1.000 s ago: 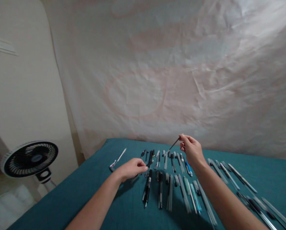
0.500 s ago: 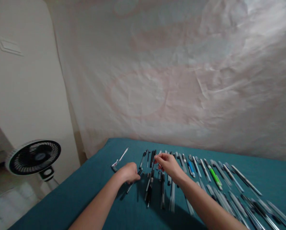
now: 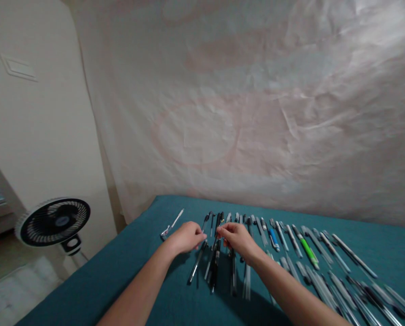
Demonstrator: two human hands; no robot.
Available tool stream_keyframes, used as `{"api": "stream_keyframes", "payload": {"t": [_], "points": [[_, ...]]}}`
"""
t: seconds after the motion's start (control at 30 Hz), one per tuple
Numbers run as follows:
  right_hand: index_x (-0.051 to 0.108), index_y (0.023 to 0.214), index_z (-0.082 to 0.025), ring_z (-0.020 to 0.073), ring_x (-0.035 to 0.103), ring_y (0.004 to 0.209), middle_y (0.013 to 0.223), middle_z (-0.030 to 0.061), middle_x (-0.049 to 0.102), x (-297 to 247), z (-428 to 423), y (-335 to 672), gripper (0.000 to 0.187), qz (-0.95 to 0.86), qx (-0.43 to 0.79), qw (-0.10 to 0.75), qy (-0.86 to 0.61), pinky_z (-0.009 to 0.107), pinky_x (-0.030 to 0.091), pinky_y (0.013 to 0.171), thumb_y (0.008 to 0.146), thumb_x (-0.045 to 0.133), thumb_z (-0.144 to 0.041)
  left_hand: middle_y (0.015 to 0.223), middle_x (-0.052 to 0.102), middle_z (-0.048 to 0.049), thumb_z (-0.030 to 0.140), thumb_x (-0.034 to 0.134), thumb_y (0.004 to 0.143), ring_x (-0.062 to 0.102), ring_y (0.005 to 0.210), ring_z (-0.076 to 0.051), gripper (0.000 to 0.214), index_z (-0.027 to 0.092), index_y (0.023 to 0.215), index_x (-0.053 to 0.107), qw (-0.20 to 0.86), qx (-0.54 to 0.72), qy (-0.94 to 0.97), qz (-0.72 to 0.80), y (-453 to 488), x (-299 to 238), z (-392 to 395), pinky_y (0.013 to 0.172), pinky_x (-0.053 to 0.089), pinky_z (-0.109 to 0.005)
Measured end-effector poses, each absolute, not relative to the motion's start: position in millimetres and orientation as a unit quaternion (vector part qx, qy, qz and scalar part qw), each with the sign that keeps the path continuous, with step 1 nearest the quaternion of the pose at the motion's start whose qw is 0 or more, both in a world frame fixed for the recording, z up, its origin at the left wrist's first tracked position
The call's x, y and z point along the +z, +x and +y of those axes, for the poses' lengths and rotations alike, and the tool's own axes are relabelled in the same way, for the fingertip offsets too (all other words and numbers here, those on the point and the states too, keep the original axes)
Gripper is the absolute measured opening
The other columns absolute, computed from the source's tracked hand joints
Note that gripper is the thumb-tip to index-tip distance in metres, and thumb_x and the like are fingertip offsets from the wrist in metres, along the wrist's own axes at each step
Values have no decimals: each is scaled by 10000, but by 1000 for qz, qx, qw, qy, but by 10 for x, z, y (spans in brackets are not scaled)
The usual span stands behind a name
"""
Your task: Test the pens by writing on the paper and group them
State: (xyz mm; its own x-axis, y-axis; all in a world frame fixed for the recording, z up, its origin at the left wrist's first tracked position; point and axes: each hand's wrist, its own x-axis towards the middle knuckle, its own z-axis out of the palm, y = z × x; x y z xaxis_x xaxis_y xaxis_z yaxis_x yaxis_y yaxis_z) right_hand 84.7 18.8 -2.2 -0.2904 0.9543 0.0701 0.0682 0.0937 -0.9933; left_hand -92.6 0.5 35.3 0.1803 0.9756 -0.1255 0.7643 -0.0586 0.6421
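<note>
My left hand (image 3: pixel 188 237) is closed, its fingertips pinching the upper end of a dark, slim pen (image 3: pixel 197 263) that slants down toward me. Close by on the right, my right hand (image 3: pixel 236 238) pinches a thin dark pen (image 3: pixel 210 262) between thumb and fingers. Beneath and between the hands lie several pens, among them a black pen (image 3: pixel 216 267) and another dark pen (image 3: pixel 234 274). Motion blur and the fingers hide the exact grip on both pens. A pale pen with a bent, clear part (image 3: pixel 171 225) lies to the left of my left hand.
Rows of clear and white pens, a blue pen (image 3: pixel 273 239) and a green pen (image 3: pixel 309 252) spread across the right of the teal cloth-covered table (image 3: pixel 121 271). A crinkled sheet (image 3: pixel 205 113) hangs behind it. At the left stands a black-and-white fan (image 3: pixel 58 222).
My left hand has risen slightly and moved right, with its pen turned steeper. My right hand has come down a little, so the two hands are closer. The view has shifted slightly.
</note>
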Motion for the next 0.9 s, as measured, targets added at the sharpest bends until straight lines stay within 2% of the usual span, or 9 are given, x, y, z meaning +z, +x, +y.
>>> {"api": "stream_keyframes", "payload": {"t": [0.07,0.13,0.27,0.37,0.47,0.57,0.77,0.9], "points": [[603,692,-131,65,443,401,553,-16,580,-15,179,843,309,-605,527,425,-419,181,301,385,732,546,-433,561,612,-17,352,518,755,563,507,-149,246,156,665,635,326,180,721,584,-831,391,-35,455,367,-208],[600,684,-134,66,431,394,494,-36,538,-9,171,840,308,-598,527,434,-420,181,292,386,733,548,-433,586,621,-15,356,526,751,577,535,-149,243,149,700,641,344,178,733,559,-735,405,-74,458,366,-201],[600,678,-138,70,434,398,495,-34,546,2,164,844,310,-586,530,445,-421,186,292,392,724,557,-441,609,623,-2,305,531,740,585,571,-139,198,147,681,635,343,168,745,547,-687,394,-80,492,375,-193],[611,717,-131,71,461,432,636,10,628,15,174,867,316,-581,532,445,-425,186,305,392,721,560,-443,580,616,5,284,527,737,574,547,-132,197,146,645,634,324,146,741,570,-805,372,-26,505,382,-198],[604,775,-128,69,464,455,748,37,655,28,195,898,305,-573,529,453,-432,180,311,387,723,561,-425,456,561,15,230,562,695,518,447,-127,213,147,501,594,290,103,726,614,-953,338,25,473,362,-216],[588,793,-131,61,454,454,758,37,652,32,220,914,283,-568,534,457,-429,175,312,387,728,560,-405,374,494,32,175,591,675,479,402,-119,276,157,405,539,258,62,712,650,-1032,294,49,478,362,-231],[583,787,-138,61,457,454,735,28,642,35,235,919,249,-578,531,454,-422,176,314,388,731,554,-379,460,511,69,257,599,803,499,438,-90,299,139,535,542,252,0,700,669,-1001,207,47,521,427,-237],[585,794,-138,64,465,467,743,27,641,74,212,945,244,-576,531,455,-423,177,323,397,735,547,-372,463,530,52,212,598,790,509,427,-92,272,132,534,551,266,-5,697,666,-1004,146,63,484,420,-227]]}}
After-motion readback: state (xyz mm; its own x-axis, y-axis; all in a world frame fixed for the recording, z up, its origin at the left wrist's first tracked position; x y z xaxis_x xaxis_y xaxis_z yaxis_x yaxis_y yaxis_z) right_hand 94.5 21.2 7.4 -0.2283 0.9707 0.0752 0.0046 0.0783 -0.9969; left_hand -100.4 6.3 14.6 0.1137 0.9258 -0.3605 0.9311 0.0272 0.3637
